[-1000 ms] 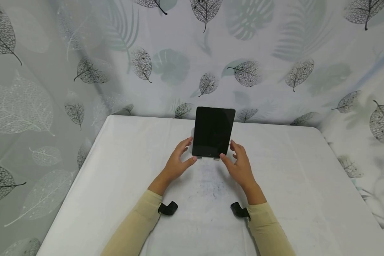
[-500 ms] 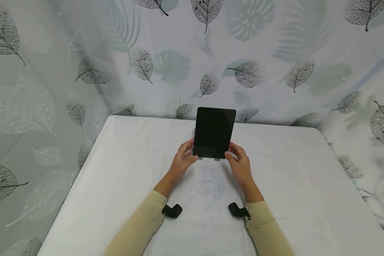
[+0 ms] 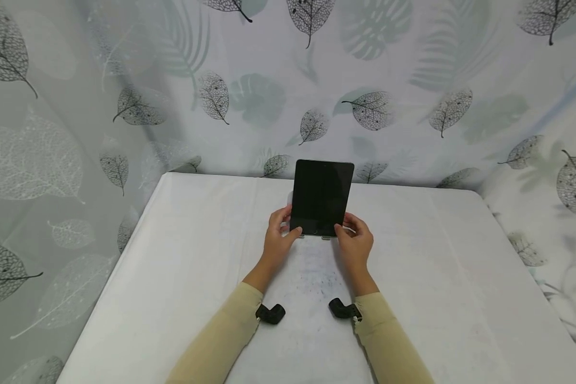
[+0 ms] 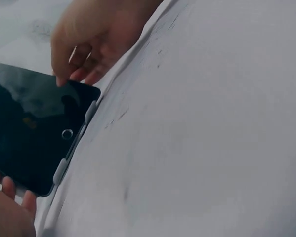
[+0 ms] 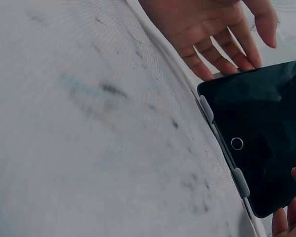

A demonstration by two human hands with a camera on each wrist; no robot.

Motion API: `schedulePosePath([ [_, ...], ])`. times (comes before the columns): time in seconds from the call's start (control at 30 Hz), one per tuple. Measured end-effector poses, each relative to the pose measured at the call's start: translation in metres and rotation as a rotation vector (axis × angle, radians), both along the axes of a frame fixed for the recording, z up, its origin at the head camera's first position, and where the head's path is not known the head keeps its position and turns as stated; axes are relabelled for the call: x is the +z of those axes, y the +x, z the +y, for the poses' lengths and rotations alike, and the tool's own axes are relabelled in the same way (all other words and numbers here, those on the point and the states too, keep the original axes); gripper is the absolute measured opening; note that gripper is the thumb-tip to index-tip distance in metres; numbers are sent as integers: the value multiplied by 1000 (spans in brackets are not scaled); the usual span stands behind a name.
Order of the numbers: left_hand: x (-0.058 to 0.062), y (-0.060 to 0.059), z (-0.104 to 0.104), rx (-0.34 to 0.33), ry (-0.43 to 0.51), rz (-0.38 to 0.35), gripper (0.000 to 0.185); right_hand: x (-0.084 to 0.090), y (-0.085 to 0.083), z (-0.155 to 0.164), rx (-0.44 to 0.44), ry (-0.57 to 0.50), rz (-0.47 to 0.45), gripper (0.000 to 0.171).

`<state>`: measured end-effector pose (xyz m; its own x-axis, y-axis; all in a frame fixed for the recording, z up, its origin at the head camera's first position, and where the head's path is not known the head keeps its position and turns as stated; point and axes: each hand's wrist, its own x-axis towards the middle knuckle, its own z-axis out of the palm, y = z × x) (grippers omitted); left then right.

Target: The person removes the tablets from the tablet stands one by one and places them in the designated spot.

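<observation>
both hands, left hand (image 3: 278, 240) and right hand (image 3: 354, 241), pinch the upright tablet's (image 3: 322, 196) lower corners on its stand (image 5: 240, 181); white table (image 3: 437, 277), leaf-print curtain (image 3: 125, 106) behind.

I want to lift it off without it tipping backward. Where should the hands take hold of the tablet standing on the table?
Probably by the two long side edges near the bottom, one hand from each side. The tablet stands upright in portrait on small stand tabs, so its sides are free, and the left hand and right hand already flank its lower corners.

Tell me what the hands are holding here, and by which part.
Both hands hold the tablet by its bottom corners: the left hand at the lower left, the right hand at the lower right. It stands upright on a stand on the table.
</observation>
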<state>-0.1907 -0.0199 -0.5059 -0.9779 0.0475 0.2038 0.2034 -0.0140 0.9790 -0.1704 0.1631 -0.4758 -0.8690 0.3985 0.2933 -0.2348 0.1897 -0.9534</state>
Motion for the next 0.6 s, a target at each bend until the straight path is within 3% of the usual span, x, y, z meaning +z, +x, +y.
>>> schedulePosePath([
  [0.13, -1, 0, 15, 139, 26, -7, 59, -12, -10, 1, -52, 2, -11, 32],
  [0.27, -1, 0, 23, 233, 40, -10, 58, -32, -23, 5, -87, -29, -58, 28],
  [0.4, 1, 0, 23, 258, 36, -25, 59, -40, -27, 5, -115, -29, -69, 25],
  [0.6, -1, -1, 24, 241, 28, -6, 61, -40, -27, 8, -93, -47, -66, 24],
])
